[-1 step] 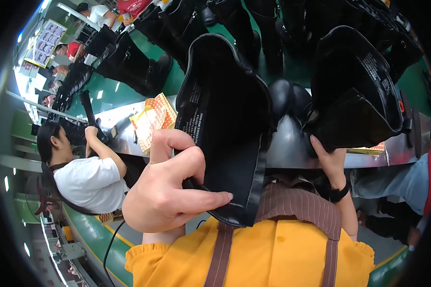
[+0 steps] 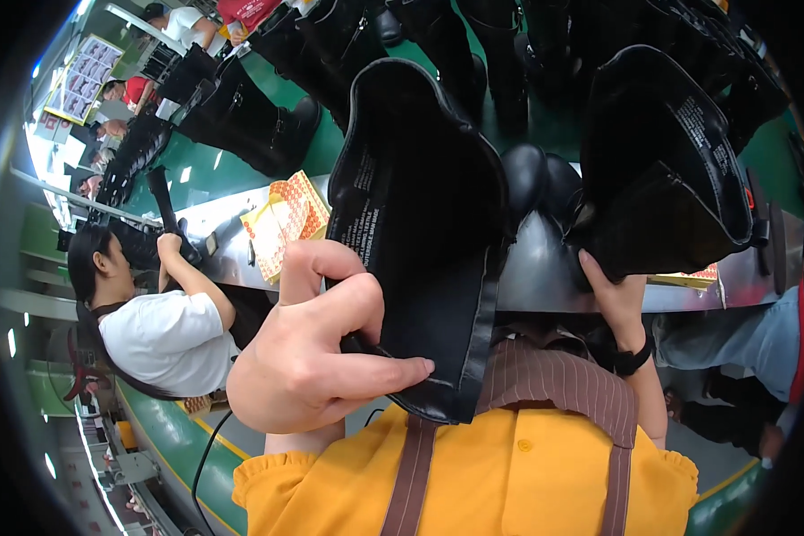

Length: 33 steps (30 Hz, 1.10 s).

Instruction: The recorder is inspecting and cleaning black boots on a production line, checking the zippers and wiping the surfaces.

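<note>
Two tall black boots stand with their wide shafts opening toward me. My left hand [image 2: 317,344] is closed on the near rim of the left boot [image 2: 433,214], with the index finger stretched over the inner lining and pressing near the edge. The other fingers curl round the shaft's side. My right hand [image 2: 616,299] lies against the lower side of the right boot [image 2: 657,223], thumb in front; its remaining fingers are hidden behind the shaft. Between the shafts, rounded black toes [image 2: 527,179] rest on the shiny metal table [image 2: 534,268].
Yellow-and-orange patterned paper [image 2: 288,214] lies on the table left of the boots. Many more black boots [image 2: 250,125] stand beyond. At left, a person in a white shirt [image 2: 165,344] handles another boot; someone in jeans [image 2: 724,348] is at right.
</note>
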Each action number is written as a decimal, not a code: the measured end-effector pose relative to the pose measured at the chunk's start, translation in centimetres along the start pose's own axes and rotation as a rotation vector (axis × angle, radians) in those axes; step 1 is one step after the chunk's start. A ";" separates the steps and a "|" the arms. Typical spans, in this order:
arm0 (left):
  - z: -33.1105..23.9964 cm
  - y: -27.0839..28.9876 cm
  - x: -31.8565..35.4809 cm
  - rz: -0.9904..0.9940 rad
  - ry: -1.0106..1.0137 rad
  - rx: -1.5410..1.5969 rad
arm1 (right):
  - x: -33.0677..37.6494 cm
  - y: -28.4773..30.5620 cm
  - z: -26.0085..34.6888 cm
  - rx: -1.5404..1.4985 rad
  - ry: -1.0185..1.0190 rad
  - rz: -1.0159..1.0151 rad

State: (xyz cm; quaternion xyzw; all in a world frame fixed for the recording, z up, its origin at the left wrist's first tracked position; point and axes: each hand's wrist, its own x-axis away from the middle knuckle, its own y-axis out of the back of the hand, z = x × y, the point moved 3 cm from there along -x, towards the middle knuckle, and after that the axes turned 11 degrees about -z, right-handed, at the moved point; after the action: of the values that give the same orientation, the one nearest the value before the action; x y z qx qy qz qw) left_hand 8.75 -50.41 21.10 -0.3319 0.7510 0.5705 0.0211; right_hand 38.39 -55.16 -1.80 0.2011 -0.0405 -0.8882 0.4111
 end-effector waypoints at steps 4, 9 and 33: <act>0.1 -0.6 0.4 -0.030 -0.134 0.090 | 0.2 -0.2 -0.2 -0.003 -0.008 -0.030; 0.6 -0.2 -0.5 -0.078 -0.153 0.135 | 0.3 -0.3 0.3 -0.019 0.043 -0.031; 9.6 -22.6 5.4 -0.572 0.672 0.547 | 0.9 -10.3 -0.1 0.172 0.152 0.514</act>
State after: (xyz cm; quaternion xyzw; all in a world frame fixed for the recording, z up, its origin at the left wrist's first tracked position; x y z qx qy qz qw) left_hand 13.01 -47.51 -3.52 -0.6713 0.7171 0.1866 0.0199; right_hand 30.52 -49.03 -4.63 0.2844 -0.1345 -0.7306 0.6060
